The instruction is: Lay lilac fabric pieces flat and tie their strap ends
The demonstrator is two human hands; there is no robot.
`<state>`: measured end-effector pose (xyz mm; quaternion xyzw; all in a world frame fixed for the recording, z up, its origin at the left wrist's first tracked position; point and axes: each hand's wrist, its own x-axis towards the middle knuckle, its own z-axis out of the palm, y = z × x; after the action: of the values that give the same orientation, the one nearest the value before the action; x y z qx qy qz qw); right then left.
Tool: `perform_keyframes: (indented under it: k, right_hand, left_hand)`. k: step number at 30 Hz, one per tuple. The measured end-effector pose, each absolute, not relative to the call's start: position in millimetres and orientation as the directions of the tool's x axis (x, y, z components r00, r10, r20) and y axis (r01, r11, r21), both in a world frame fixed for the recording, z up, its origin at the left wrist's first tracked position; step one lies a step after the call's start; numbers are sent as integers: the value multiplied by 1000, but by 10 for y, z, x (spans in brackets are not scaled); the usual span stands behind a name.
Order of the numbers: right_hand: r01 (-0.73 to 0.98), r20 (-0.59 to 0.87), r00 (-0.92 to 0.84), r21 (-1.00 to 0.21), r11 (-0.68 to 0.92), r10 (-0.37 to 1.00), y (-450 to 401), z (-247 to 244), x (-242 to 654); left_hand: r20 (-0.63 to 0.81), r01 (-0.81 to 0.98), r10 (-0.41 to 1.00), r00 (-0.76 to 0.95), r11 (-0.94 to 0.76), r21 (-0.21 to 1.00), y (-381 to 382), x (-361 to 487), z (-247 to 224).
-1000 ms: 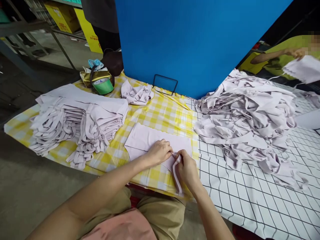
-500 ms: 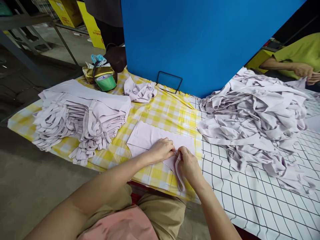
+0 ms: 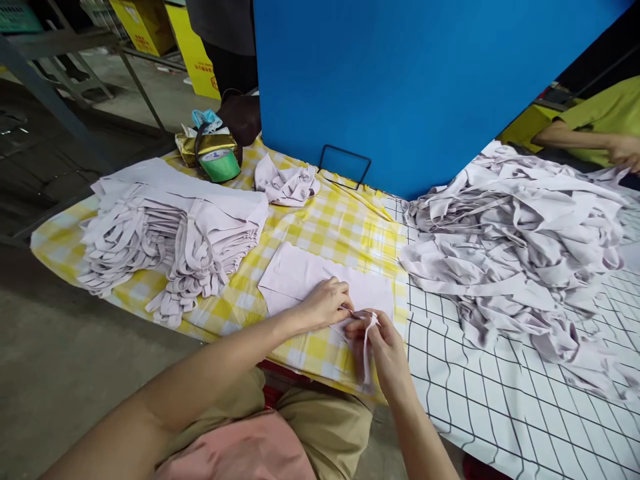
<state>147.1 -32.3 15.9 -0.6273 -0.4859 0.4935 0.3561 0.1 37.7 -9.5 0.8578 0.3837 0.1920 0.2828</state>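
Observation:
A pale lilac fabric piece (image 3: 305,273) lies flat on the yellow checked cloth (image 3: 345,220) in front of me. My left hand (image 3: 327,303) rests over its lower middle, thumb and fingertips pinching its edge. Just to the right, my right hand (image 3: 383,343) is closed on a narrow strap (image 3: 367,347) of the same fabric, which hangs down toward the table's front edge. Between the two hands a short length of fabric is stretched. On the left stands a neat stack of lilac pieces (image 3: 200,193), their looped straps hanging at the front.
A loose heap of lilac fabric (image 3: 520,233) covers the grid-patterned cloth (image 3: 465,393) on the right. Behind are a blue panel (image 3: 390,87), a wire stand (image 3: 367,170), a crumpled piece (image 3: 285,183) and green tape (image 3: 220,165). Another person's arm (image 3: 580,137) reaches in at far right.
My right hand has turned and moved slightly down and right, lifting the strap between its fingers. My left hand stays nearly in place. The view has shifted slightly.

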Motion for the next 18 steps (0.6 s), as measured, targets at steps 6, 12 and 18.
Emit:
perform_keyframes:
  k: [6,12,18]
  right_hand:
    - [2,-457,52,-889,-457,888,-889,325,1618]
    - [420,-148,238,-875,-239,960,-1494,-30,1793]
    - [283,-111,431,-926,-251,895,-1900,-416,1703]
  left_hand:
    - [159,511,677,719,-670,538,230,-161,-17]
    - [176,551,643,746,-743,378,86,-223,-124]
    - [119,528,635,763,-719,451,110,-300,-84]
